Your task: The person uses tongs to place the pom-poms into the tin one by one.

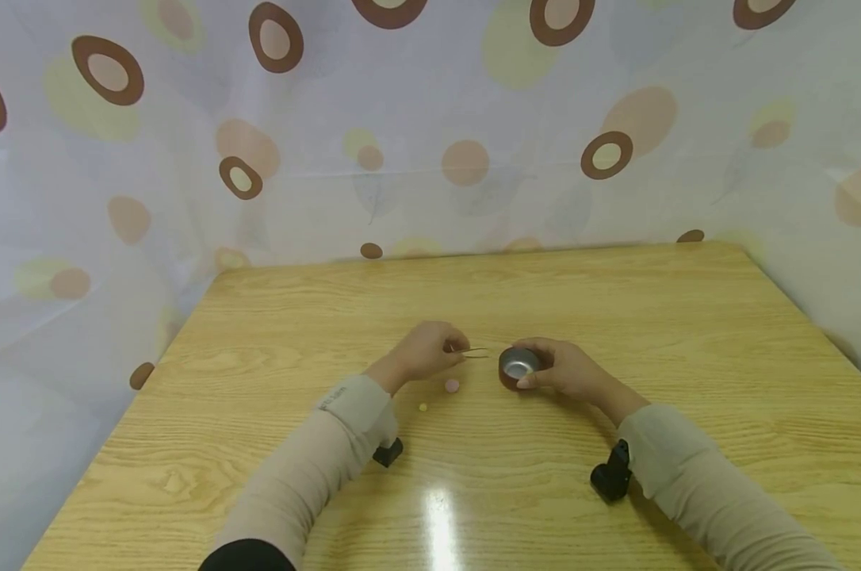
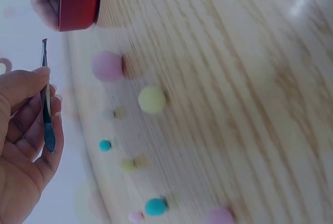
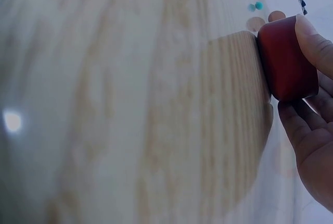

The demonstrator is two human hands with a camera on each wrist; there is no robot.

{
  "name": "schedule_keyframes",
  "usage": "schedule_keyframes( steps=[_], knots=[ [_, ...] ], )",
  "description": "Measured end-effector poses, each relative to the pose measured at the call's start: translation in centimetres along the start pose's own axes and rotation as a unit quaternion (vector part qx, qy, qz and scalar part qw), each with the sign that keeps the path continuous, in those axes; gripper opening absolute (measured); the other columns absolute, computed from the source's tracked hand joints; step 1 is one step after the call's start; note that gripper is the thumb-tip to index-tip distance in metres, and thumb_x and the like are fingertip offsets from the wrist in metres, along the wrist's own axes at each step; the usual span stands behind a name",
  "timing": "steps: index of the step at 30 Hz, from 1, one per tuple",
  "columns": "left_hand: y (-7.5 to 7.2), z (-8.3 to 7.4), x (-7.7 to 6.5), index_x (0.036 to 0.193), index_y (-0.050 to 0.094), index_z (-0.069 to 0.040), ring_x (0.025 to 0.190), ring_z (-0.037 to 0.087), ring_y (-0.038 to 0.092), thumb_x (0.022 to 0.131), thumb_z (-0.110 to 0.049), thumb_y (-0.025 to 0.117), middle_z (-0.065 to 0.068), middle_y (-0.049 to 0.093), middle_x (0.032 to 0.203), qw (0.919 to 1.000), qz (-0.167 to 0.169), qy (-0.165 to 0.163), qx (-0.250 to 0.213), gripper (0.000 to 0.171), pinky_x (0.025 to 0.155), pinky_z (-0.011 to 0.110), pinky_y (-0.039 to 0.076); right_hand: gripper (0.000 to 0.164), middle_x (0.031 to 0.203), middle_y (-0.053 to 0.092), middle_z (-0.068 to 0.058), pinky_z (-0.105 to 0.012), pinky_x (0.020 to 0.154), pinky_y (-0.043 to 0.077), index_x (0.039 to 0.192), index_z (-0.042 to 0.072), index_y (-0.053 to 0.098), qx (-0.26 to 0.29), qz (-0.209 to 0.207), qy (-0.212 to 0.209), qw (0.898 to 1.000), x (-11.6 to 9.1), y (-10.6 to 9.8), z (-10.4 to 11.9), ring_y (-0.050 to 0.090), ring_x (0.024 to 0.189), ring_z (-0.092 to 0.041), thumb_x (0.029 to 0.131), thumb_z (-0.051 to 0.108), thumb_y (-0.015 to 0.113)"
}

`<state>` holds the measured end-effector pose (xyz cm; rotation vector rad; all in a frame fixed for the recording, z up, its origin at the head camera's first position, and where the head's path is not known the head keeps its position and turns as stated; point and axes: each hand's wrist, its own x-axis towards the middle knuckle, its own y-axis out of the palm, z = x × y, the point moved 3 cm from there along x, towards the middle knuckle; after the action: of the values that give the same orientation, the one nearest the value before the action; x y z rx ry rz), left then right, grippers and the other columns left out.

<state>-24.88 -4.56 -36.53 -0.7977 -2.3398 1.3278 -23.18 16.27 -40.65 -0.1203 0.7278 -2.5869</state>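
My left hand (image 1: 430, 349) pinches a pair of metal tweezers (image 2: 47, 112) between thumb and fingers. Their tips point right, a short way from the bowl, and nothing shows between them. With thumb and fingers round its side, my right hand (image 1: 573, 373) holds a small red bowl (image 3: 286, 60), silver inside, upright on the table. A pink ball (image 2: 107, 66) and a pale yellow ball (image 2: 152, 99) lie on the wood near the bowl. Further balls trail off below them in the left wrist view, among them a teal ball (image 2: 155, 207).
The wooden table (image 1: 616, 301) carries these things. Behind it hangs a pale curtain (image 1: 416, 103) with brown and yellow spots. A black wrist camera (image 1: 610, 478) sits under the right sleeve, another black camera (image 1: 388, 452) under the left.
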Motion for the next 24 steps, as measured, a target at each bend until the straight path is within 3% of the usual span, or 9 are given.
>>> schedule_keyframes(
  steps=[12,20,24],
  knots=[
    [-0.8,1.6,-1.3,0.1,0.062,-0.002,0.084,0.015,0.054,0.082,-0.01,0.058,0.005,0.06,0.096,0.9997,-0.011,-0.022,-0.008,0.019,0.072,0.024,0.045,0.064,0.118,0.049,-0.015,-0.042,0.087,0.036,0.123,0.002,0.044,0.005,0.003,0.0,1.0,-0.1,-0.1,0.0,0.047,0.103,-0.027,0.07,0.024,0.071],
    [-1.1,3.0,-2.5,0.098,0.062,-0.003,0.083,0.014,0.053,0.08,-0.009,0.06,0.004,0.059,0.095,0.9977,-0.027,-0.053,-0.033,0.019,0.071,0.023,0.045,0.063,0.117,0.049,-0.016,-0.042,0.086,0.037,0.123,0.001,0.044,0.007,0.005,-0.006,1.0,-0.1,-0.1,0.0,0.048,0.102,-0.027,0.07,0.023,0.071],
    [-1.4,3.5,-3.1,0.097,0.063,-0.005,0.082,0.014,0.054,0.08,-0.01,0.06,0.003,0.06,0.095,0.9974,-0.035,-0.059,-0.022,0.017,0.071,0.024,0.045,0.062,0.116,0.05,-0.017,-0.042,0.086,0.037,0.122,0.0,0.044,0.006,0.006,-0.009,1.0,-0.2,-0.1,0.2,0.048,0.102,-0.028,0.071,0.022,0.071]
  ],
)
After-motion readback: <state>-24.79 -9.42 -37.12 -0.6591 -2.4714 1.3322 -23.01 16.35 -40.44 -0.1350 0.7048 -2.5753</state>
